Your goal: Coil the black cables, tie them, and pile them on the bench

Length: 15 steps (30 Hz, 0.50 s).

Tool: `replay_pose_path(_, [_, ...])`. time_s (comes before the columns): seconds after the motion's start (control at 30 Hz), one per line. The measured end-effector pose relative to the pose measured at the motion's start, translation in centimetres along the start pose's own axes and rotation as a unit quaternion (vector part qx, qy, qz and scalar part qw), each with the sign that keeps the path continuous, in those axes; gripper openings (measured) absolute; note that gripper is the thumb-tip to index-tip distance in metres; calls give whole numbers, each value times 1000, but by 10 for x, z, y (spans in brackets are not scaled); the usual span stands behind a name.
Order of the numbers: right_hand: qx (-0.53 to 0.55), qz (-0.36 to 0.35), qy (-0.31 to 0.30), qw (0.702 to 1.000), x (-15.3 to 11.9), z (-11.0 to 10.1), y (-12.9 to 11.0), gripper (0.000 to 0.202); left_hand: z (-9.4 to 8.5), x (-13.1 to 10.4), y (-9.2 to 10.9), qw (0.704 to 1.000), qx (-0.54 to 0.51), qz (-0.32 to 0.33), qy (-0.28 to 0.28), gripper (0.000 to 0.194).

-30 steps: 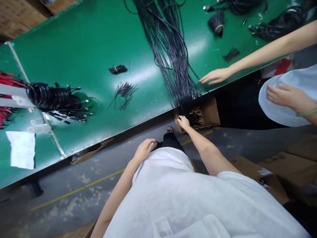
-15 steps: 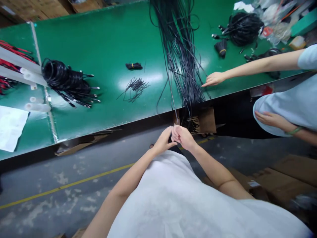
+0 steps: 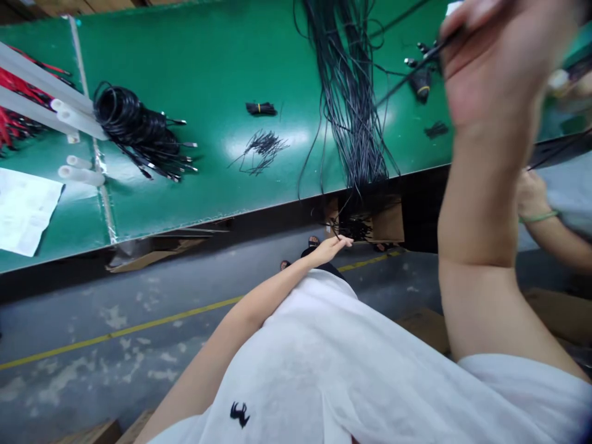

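Observation:
My right hand [image 3: 494,74], blurred and raised high at the upper right, is closed on a black cable [image 3: 407,77]. From its fingers the cable slants down to the left, toward the long bundle of loose black cables [image 3: 354,117] on the green table. Low in front of my body, my left hand [image 3: 336,245] has its fingers pinched together beside an open cardboard box [image 3: 387,223]. A thin dark strand shows near those fingertips, but what they grip is too small to make out. Black pieces [image 3: 356,228] lie inside the box.
On the green table [image 3: 185,55] lie a coiled black cable bundle [image 3: 134,126], a small tied bundle [image 3: 261,109], short black strands [image 3: 264,147] and white tubes [image 3: 81,176]. At the right, a co-worker's hand [image 3: 531,192] is partly behind my arm.
My hands were together at the table edge. My right hand has swung up and right, pulling a cable taut; my left hand stays low. The co-worker's pointing hand no longer shows by the cables.

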State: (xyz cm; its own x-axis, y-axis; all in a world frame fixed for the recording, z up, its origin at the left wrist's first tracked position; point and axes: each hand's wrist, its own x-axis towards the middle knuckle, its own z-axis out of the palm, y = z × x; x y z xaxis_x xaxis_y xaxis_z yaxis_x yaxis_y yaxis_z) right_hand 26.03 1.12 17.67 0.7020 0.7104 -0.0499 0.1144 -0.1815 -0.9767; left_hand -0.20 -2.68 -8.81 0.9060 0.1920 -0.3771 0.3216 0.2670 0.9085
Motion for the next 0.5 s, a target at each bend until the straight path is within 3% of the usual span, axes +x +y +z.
replay_pose_path(0.03, [61,-30,7,998,9,11,15,32,-2,-9,15,998,-57,29,3,39])
replay_pose_path(0.1, [99,-9,-16,995,13,26,52,16,-16,-35,54,979,-183,93,15,42])
replay_pose_path(0.2, [-37,76,-212,974,-24,39,112,28,-53,-80,118,947,-273,134,101,39])
replay_pose_path(0.23, [-49,62,-310,947,-46,44,128,34,-65,-93,137,939,-287,131,135,38])
replay_pose_path(0.27, [-18,65,-428,901,-71,48,141,43,-75,-102,154,931,-295,128,169,37])
replay_pose_path(0.3, [49,94,-538,836,-96,53,150,57,-84,-109,168,926,-295,127,198,36])
replay_pose_path(0.33, [118,119,-593,788,-119,57,154,70,-91,-111,179,923,-289,126,221,35])
replay_pose_path(0.4, [234,158,-644,711,-155,63,149,86,-99,-106,191,924,-264,120,248,33])
replay_pose_path(0.47, [278,162,-655,684,-173,69,132,80,-99,-92,189,930,-242,108,255,33])
replay_pose_path(0.5, [286,152,-653,684,-175,72,121,70,-95,-85,184,932,-238,103,254,34])
